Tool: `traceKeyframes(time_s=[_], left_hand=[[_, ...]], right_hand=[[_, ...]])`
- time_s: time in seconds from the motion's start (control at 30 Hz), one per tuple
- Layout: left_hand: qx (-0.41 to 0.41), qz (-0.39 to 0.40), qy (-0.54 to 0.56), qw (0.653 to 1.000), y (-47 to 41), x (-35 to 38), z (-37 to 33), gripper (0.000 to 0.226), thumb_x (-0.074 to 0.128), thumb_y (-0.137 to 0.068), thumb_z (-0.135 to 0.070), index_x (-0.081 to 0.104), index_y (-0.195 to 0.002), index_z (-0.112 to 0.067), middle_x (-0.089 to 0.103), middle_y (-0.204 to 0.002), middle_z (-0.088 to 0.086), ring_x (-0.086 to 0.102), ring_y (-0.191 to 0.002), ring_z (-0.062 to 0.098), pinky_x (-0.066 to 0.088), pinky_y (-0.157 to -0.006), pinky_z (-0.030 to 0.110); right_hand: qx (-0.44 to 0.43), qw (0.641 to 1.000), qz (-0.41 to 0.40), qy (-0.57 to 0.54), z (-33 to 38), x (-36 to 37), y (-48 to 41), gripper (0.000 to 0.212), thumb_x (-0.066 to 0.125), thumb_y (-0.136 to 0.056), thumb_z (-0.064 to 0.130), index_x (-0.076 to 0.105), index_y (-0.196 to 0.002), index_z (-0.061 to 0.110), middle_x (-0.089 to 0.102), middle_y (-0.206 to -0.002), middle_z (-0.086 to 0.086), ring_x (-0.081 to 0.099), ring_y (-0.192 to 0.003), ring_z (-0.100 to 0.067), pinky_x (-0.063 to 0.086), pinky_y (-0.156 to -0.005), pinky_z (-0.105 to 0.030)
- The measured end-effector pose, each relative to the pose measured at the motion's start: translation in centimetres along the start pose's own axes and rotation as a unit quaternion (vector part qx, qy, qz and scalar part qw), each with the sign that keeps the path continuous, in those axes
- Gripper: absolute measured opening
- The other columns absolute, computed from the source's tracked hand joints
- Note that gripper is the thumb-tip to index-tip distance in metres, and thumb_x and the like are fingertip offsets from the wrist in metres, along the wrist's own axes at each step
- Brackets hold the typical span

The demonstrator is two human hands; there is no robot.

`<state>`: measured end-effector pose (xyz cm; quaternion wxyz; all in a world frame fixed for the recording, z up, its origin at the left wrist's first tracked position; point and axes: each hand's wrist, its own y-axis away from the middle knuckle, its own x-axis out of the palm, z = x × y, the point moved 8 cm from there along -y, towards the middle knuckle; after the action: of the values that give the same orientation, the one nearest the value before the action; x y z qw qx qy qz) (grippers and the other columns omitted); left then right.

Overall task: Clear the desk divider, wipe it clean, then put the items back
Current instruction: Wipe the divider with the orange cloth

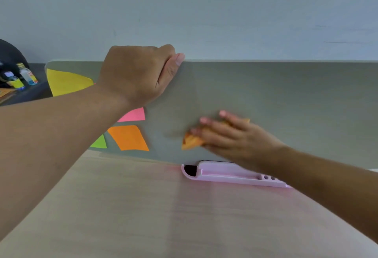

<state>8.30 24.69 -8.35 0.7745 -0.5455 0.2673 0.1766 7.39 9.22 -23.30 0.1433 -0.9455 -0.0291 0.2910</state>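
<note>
The grey desk divider stands upright along the back of the desk. My left hand grips its top edge, fingers hooked over the far side. Lower down, my right hand presses an orange cloth flat against the divider's face with straight fingers; the hand is blurred. Sticky notes are stuck on the divider's left part: a yellow note, a pink note, an orange note and a green note, partly hidden by my left forearm.
A pink plastic organiser tray lies on the light wooden desk at the divider's foot. Small bottles stand on a dark surface at the far left. A pale wall rises behind.
</note>
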Motion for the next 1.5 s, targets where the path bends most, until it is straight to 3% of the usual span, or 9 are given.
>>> traceKeyframes(time_s=[0.13,0.33,0.57,0.77,0.93,1.07,1.13,1.3,1.5], left_hand=[[0.014,0.005,0.006,1.0,1.2,0.0,1.3,0.035,0.029,-0.103,-0.037,0.045,-0.08,-0.015,0.046,-0.061,0.002,0.048,-0.054,0.034,0.018,-0.049,0.027],[0.057,0.009,-0.001,0.998,2.2,0.0,2.5,0.039,0.029,-0.103,-0.034,0.052,-0.087,-0.006,0.054,-0.069,0.008,0.049,-0.055,0.033,0.028,-0.047,0.029],[0.068,-0.006,-0.005,0.998,3.1,-0.1,4.2,0.038,0.031,-0.102,-0.033,0.053,-0.09,-0.005,0.055,-0.072,0.01,0.05,-0.061,0.033,0.026,-0.048,0.029],[0.059,-0.019,-0.016,0.998,4.0,-0.4,5.3,0.035,0.033,-0.103,-0.032,0.051,-0.088,-0.005,0.052,-0.07,0.01,0.046,-0.058,0.032,0.025,-0.051,0.031],[0.012,-0.04,-0.017,0.999,4.1,-0.5,4.9,0.035,0.033,-0.103,-0.034,0.049,-0.085,-0.008,0.039,-0.068,0.003,0.033,-0.058,0.026,0.023,-0.055,0.035],[-0.026,-0.03,-0.023,0.999,4.2,-0.2,5.0,0.038,0.03,-0.104,-0.037,0.046,-0.084,-0.009,0.031,-0.072,-0.001,0.028,-0.061,0.023,0.021,-0.059,0.036],[-0.042,-0.017,-0.029,0.999,4.3,-0.1,5.0,0.039,0.029,-0.104,-0.038,0.046,-0.085,-0.009,0.034,-0.072,0.001,0.029,-0.063,0.023,0.021,-0.061,0.037],[-0.096,0.046,-0.012,0.994,4.8,0.0,4.5,0.042,0.028,-0.1,-0.042,0.051,-0.098,-0.007,0.054,-0.09,0.012,0.048,-0.08,0.033,0.032,-0.077,0.045],[-0.087,0.128,0.042,0.987,9.9,-2.1,-1.7,0.064,0.042,-0.096,-0.041,0.025,-0.15,-0.013,0.025,-0.156,0.013,0.022,-0.143,0.036,0.017,-0.116,0.052]], right_hand=[[0.216,0.971,-0.105,-0.011,-5.5,-3.5,-2.6,0.038,0.052,-0.095,0.007,0.058,-0.131,0.015,0.037,-0.149,-0.008,0.039,-0.137,-0.033,0.029,-0.113,-0.053],[-0.066,0.994,0.072,0.057,3.2,2.1,-2.3,0.048,0.04,-0.097,0.012,0.04,-0.145,0.015,0.026,-0.158,-0.007,0.028,-0.143,-0.03,0.009,-0.118,-0.053],[0.185,0.98,-0.064,0.02,-2.5,-2.5,-7.1,0.043,0.036,-0.099,0.009,0.053,-0.138,0.019,0.037,-0.152,-0.007,0.036,-0.139,-0.032,0.029,-0.114,-0.052],[-0.051,0.993,0.1,0.036,5.9,3.2,-4.8,0.05,0.028,-0.101,0.009,0.026,-0.15,0.009,0.027,-0.158,-0.007,0.027,-0.144,-0.031,0.016,-0.117,-0.051],[0.176,0.984,0.0,-0.007,-0.2,-0.6,-3.4,0.052,0.04,-0.093,0.0,0.045,-0.142,0.016,0.029,-0.156,-0.008,0.028,-0.143,-0.033,0.023,-0.116,-0.053],[0.119,0.988,0.059,-0.084,4.4,0.7,-0.1,0.041,0.035,-0.098,0.012,0.052,-0.136,0.013,0.042,-0.15,-0.007,0.036,-0.139,-0.035,0.031,-0.11,-0.05],[0.184,0.962,0.102,-0.174,7.4,1.6,2.2,0.047,0.039,-0.094,0.007,0.052,-0.137,0.022,0.047,-0.146,0.001,0.045,-0.132,-0.032,0.044,-0.099,-0.046],[0.507,0.774,0.08,-0.371,12.8,0.4,8.4,0.08,0.059,-0.077,-0.003,0.042,-0.142,0.04,0.043,-0.143,0.018,0.051,-0.112,-0.017,0.056,-0.081,-0.036],[0.504,0.766,0.094,-0.388,16.6,-4.8,9.4,0.039,0.03,-0.097,0.03,0.052,-0.129,0.031,0.058,-0.132,-0.004,0.059,-0.113,-0.025,0.045,-0.094,-0.035]])
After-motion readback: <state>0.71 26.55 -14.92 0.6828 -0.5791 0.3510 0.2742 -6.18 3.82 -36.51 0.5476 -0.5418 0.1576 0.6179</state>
